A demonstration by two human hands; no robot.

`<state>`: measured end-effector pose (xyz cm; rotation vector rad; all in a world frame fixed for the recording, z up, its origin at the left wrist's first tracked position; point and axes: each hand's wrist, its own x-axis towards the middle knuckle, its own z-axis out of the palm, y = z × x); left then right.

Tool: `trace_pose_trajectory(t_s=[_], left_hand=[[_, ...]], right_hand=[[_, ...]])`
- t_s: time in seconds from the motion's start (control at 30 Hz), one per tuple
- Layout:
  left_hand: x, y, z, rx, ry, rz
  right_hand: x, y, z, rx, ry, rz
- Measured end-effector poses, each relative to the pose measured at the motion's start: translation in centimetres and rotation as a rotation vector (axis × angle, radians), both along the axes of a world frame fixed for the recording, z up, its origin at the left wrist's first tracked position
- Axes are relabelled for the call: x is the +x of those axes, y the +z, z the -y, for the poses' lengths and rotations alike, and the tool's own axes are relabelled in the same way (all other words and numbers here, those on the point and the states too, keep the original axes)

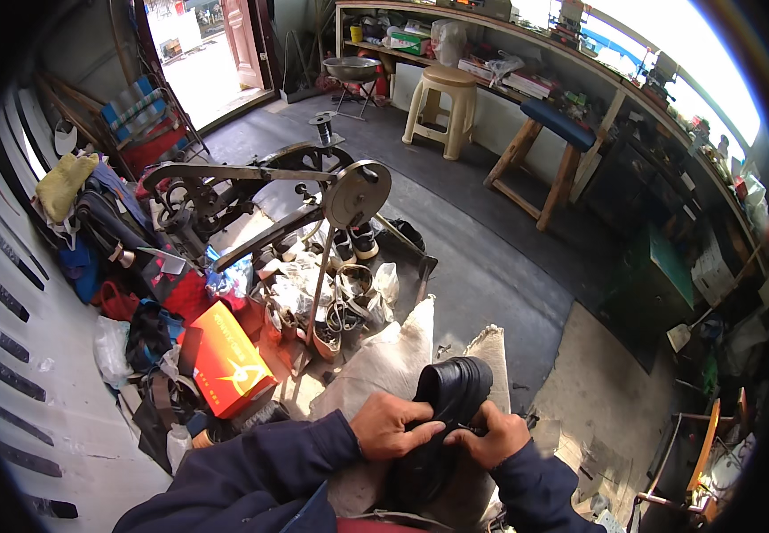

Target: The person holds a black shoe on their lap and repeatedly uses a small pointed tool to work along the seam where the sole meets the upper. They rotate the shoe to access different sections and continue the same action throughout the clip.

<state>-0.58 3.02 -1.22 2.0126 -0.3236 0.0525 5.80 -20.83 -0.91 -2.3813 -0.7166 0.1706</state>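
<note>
A black leather shoe (457,384) is propped over my lap, its toe end pointing away from me. My left hand (393,426) is closed on the shoe's left side, thumb and forefinger pinching its upper. On the opposite side, my right hand (495,437) is closed with its thumb and fingers pressed together close against the shoe. A small thin thing seems to show at those fingertips, too small to name. Beneath the shoe, a pale rough cloth (380,369) covers my legs.
A hand-cranked shoe-stitching machine (358,195) stands ahead, with several worn shoes (353,280) under it. To the left lie an orange-red shoebox (225,360) and piled bags. A plastic stool (440,111) and a blue-topped wooden stool (544,133) stand by the long shelf (491,35).
</note>
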Motion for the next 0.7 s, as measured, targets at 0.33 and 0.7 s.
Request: trace_pose_trajectory(t_s=[0.33, 0.7], left_hand=[[-0.3, 0.1, 0.0, 0.001, 0.006, -0.04], [-0.7, -0.5, 0.3, -0.161, 0.048, 0.058]], right_hand=[[0.2, 1.1, 0.6, -0.332, -0.035, 0.106], [-3.1, -2.2, 6.3, 0.372, -0.166, -0.325]])
